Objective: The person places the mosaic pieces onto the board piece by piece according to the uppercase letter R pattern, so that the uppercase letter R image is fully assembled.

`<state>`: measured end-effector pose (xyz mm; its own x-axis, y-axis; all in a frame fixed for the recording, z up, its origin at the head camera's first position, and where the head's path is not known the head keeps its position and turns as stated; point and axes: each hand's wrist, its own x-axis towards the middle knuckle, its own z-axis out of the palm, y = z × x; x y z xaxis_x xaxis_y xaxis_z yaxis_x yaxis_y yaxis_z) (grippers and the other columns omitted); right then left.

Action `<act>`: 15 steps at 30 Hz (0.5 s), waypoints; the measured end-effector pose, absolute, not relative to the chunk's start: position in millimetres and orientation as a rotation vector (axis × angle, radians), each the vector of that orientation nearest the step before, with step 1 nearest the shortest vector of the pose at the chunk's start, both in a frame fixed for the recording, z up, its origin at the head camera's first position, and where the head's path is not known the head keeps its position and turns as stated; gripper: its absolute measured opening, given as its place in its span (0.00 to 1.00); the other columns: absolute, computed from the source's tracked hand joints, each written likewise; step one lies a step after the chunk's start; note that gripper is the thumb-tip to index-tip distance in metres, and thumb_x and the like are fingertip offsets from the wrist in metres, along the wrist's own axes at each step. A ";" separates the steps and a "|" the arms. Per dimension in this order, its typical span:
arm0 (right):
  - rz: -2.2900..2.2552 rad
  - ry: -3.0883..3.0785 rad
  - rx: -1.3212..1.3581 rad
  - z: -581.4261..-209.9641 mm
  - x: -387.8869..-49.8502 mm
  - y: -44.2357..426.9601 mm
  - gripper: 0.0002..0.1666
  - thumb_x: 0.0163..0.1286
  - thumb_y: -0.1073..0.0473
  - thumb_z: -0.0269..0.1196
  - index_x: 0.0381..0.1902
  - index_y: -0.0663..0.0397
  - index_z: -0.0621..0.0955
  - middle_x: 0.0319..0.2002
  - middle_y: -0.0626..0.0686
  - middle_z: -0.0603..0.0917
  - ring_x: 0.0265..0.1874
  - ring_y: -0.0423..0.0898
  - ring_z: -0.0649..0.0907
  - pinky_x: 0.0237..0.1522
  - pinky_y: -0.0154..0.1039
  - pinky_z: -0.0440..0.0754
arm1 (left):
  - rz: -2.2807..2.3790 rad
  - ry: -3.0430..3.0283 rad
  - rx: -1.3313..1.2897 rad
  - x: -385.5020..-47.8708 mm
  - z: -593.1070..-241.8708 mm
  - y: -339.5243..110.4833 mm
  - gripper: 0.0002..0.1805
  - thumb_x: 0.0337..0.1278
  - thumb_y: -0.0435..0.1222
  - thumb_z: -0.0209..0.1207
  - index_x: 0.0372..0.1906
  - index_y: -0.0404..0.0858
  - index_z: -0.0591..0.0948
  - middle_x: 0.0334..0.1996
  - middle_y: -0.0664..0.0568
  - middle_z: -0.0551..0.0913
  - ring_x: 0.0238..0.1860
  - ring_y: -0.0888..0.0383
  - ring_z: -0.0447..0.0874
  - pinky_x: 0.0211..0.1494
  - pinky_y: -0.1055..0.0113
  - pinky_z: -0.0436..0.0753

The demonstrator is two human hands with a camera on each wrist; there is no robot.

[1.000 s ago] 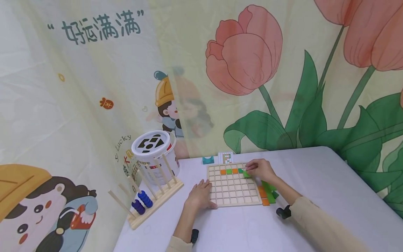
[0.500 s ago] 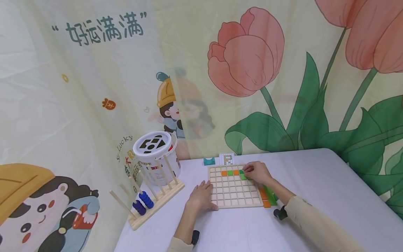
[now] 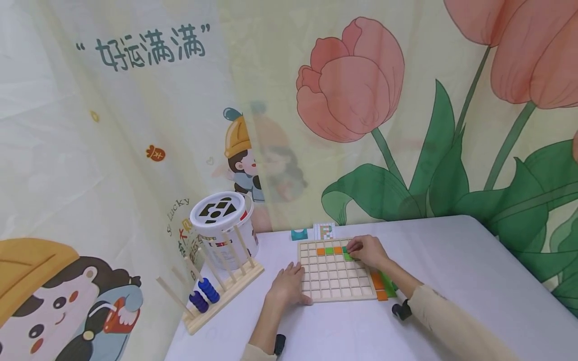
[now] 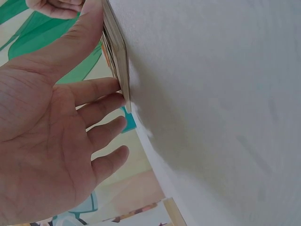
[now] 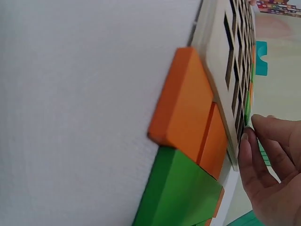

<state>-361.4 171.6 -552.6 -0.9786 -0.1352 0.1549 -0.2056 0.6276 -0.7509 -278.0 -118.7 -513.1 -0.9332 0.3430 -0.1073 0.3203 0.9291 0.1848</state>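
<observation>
A wooden grid board [image 3: 336, 276] lies on the table, with orange and green tiles in a row near its far side. My left hand [image 3: 286, 285] rests against the board's left edge with relaxed fingers; the left wrist view shows its fingertips touching the side. Over the board's far right part, my right hand [image 3: 369, 250] pinches a light green tile [image 3: 347, 256] with thumb and fingertips, just in front of a dark green tile [image 3: 344, 249]. The fingers partly hide that tile. Orange blocks [image 5: 186, 110] and a green block [image 5: 181, 188] lie along the board's right edge.
Left of the board stands a wooden peg rack [image 3: 223, 301] with blue beads [image 3: 208, 290]. Behind it is a white bucket [image 3: 226, 235] with a shape-cutout lid. A pattern card [image 3: 324, 231] and a small teal piece [image 3: 299, 234] lie beyond the board.
My right hand has moved slightly left, bringing the light green tile down to the grid in front of the dark green one. My left hand has stayed at the board's edge.
</observation>
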 end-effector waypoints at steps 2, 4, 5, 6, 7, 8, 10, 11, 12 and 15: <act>1.283 -2.762 0.260 -551.4 -359.3 172.1 0.07 0.66 0.66 0.73 0.40 0.50 0.89 0.31 0.42 0.88 0.35 0.41 0.86 0.46 0.45 0.86 | 0.247 2.953 0.513 -276.9 -514.1 -119.8 0.54 0.38 0.53 0.82 0.72 0.32 0.75 0.76 0.41 0.70 0.79 0.42 0.62 0.80 0.46 0.65; 1.275 -2.751 0.225 -548.7 -356.6 173.3 0.07 0.67 0.65 0.73 0.41 0.50 0.90 0.33 0.43 0.88 0.36 0.42 0.86 0.47 0.46 0.86 | 0.254 2.956 0.514 -276.2 -514.7 -120.6 0.54 0.37 0.53 0.82 0.72 0.32 0.75 0.76 0.41 0.70 0.79 0.42 0.62 0.80 0.46 0.65; 1.276 -2.744 0.204 -547.1 -355.0 173.9 0.07 0.67 0.64 0.73 0.42 0.50 0.90 0.33 0.43 0.89 0.37 0.43 0.86 0.47 0.46 0.86 | 0.258 2.958 0.516 -275.9 -514.7 -120.9 0.55 0.37 0.53 0.82 0.71 0.32 0.75 0.76 0.41 0.71 0.79 0.42 0.62 0.80 0.45 0.65; 1.274 -2.730 0.200 -545.4 -353.3 175.0 0.08 0.67 0.65 0.73 0.43 0.51 0.90 0.34 0.44 0.89 0.37 0.44 0.87 0.47 0.46 0.86 | 0.259 2.959 0.518 -275.7 -514.7 -121.1 0.55 0.36 0.53 0.82 0.71 0.32 0.75 0.76 0.41 0.71 0.79 0.42 0.62 0.79 0.45 0.65; 1.280 -2.715 0.200 -543.3 -351.4 176.0 0.08 0.67 0.65 0.72 0.44 0.53 0.90 0.35 0.45 0.89 0.38 0.45 0.87 0.46 0.46 0.87 | 0.260 2.961 0.517 -275.7 -514.9 -121.2 0.55 0.36 0.53 0.82 0.71 0.32 0.75 0.75 0.41 0.71 0.79 0.42 0.62 0.79 0.45 0.65; 1.286 -2.701 0.202 -541.2 -349.5 177.4 0.09 0.67 0.66 0.72 0.44 0.54 0.89 0.36 0.47 0.90 0.38 0.46 0.88 0.46 0.47 0.87 | 0.257 2.961 0.517 -275.9 -515.1 -121.3 0.55 0.36 0.54 0.82 0.71 0.32 0.75 0.76 0.41 0.71 0.79 0.42 0.62 0.79 0.45 0.65; 1.312 -2.675 0.202 -537.1 -345.8 180.4 0.09 0.66 0.68 0.72 0.45 0.57 0.89 0.36 0.49 0.90 0.39 0.48 0.88 0.46 0.47 0.88 | 0.256 2.962 0.517 -276.3 -515.3 -121.3 0.55 0.36 0.54 0.82 0.71 0.32 0.75 0.76 0.41 0.70 0.79 0.42 0.62 0.80 0.45 0.65; 1.322 -2.667 0.200 -535.5 -344.0 182.2 0.09 0.66 0.68 0.71 0.44 0.58 0.89 0.37 0.49 0.90 0.39 0.48 0.88 0.46 0.47 0.88 | 0.257 2.962 0.517 -276.5 -515.3 -121.3 0.55 0.37 0.54 0.82 0.72 0.32 0.75 0.76 0.41 0.70 0.79 0.42 0.62 0.80 0.45 0.65; 1.327 -2.660 0.203 -534.1 -342.4 184.5 0.09 0.66 0.69 0.71 0.44 0.59 0.89 0.37 0.50 0.91 0.39 0.49 0.89 0.46 0.47 0.88 | 0.262 2.960 0.517 -276.7 -515.3 -121.2 0.55 0.37 0.54 0.82 0.72 0.32 0.75 0.76 0.41 0.70 0.79 0.42 0.62 0.80 0.45 0.65; 1.332 -2.661 0.174 -531.9 -338.2 190.6 0.09 0.67 0.68 0.71 0.44 0.57 0.89 0.37 0.49 0.90 0.39 0.48 0.88 0.46 0.47 0.88 | 0.267 2.956 0.515 -277.3 -515.0 -121.0 0.54 0.38 0.53 0.82 0.72 0.31 0.75 0.76 0.41 0.70 0.79 0.42 0.62 0.80 0.46 0.64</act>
<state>-338.2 190.6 -531.9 -0.9803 -0.0319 0.1952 -0.1753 0.5966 -0.7832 -277.3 -121.0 -515.0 -0.9335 0.3456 -0.0957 0.3228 0.9261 0.1954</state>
